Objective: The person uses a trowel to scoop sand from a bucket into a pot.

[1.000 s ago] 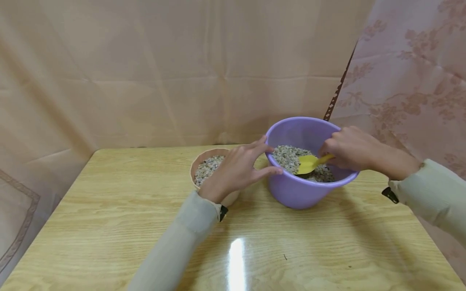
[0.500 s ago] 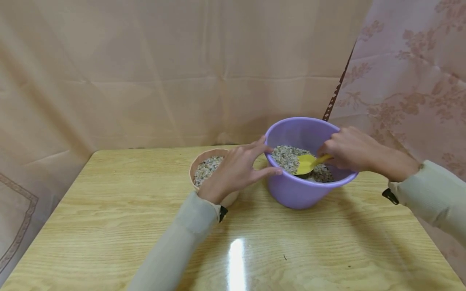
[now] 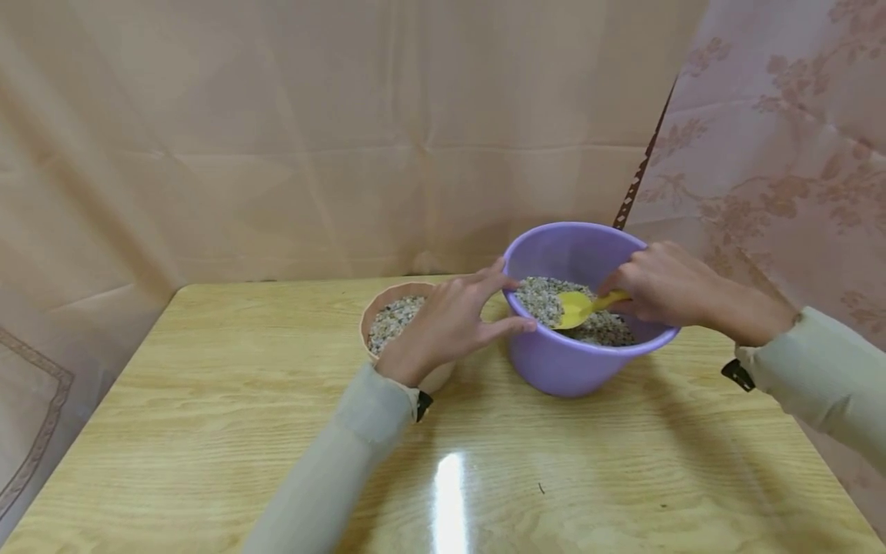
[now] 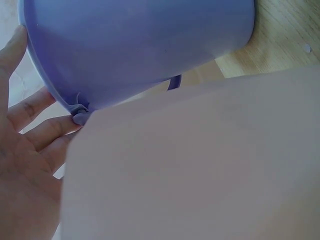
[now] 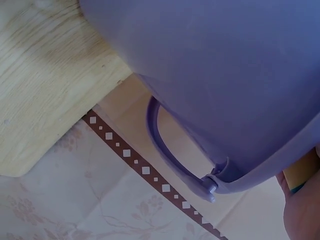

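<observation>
A purple bucket (image 3: 567,369) with gravel (image 3: 540,296) inside stands on the wooden table. My right hand (image 3: 664,288) reaches over its rim and grips the handle of a small yellow shovel (image 3: 574,310), whose blade lies at the gravel. Spread fingers of my left hand (image 3: 450,327) rest against the bucket's left rim, the thumb apart from the others; the left wrist view shows these fingers (image 4: 37,107) touching the rim. Behind that hand, a peach-coloured pot (image 3: 377,308) filled with similar gravel is partly hidden.
The bucket's handle (image 5: 167,155) hangs down on its far side in the right wrist view. A beige curtain (image 3: 311,154) rises behind the table (image 3: 208,400), with a pink flowered cloth (image 3: 789,169) at the right. The pot's pale wall (image 4: 190,165) fills much of the left wrist view.
The yellow shovel has shifted slightly left and up across the gravel, with my right hand hardly moving. My left hand and the bucket stay in place.
</observation>
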Motion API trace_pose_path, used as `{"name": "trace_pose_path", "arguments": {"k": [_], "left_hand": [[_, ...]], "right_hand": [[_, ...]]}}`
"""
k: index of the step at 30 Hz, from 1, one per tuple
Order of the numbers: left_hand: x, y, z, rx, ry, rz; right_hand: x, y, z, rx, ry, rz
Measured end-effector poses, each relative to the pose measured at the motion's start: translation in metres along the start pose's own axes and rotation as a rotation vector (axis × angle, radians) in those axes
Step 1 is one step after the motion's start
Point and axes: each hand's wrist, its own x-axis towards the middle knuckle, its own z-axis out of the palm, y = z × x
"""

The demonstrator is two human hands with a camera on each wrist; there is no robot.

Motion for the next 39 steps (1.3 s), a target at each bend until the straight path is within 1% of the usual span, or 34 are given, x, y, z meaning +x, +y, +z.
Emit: {"name": "trace_pose_path", "arguments": {"k": [5, 9, 16, 26, 34, 39], "left_hand": [[0.000, 0.000, 0.000, -0.004, 0.009, 0.009], [0.001, 0.000, 0.000, -0.001, 0.018, 0.020], [0.001, -0.001, -0.001, 0.000, 0.022, 0.028], [0.000, 0.001, 0.000, 0.007, 0.014, 0.020], [0.001, 0.001, 0.000, 0.008, 0.006, 0.012], [0.000, -0.001, 0.000, 0.014, 0.011, 0.023]], "right_hand": [[0.002, 0.000, 0.001, 0.053, 0.007, 0.042], [0.003, 0.001, 0.002, 0.068, 0.017, 0.051], [0.002, 0.003, 0.003, 0.091, 0.034, 0.053], [0.000, 0.003, 0.009, 0.113, 0.120, 0.023], [0.000, 0.006, 0.010, 0.147, 0.120, 0.041], [0.002, 0.006, 0.011, 0.171, 0.129, 0.053]]}}
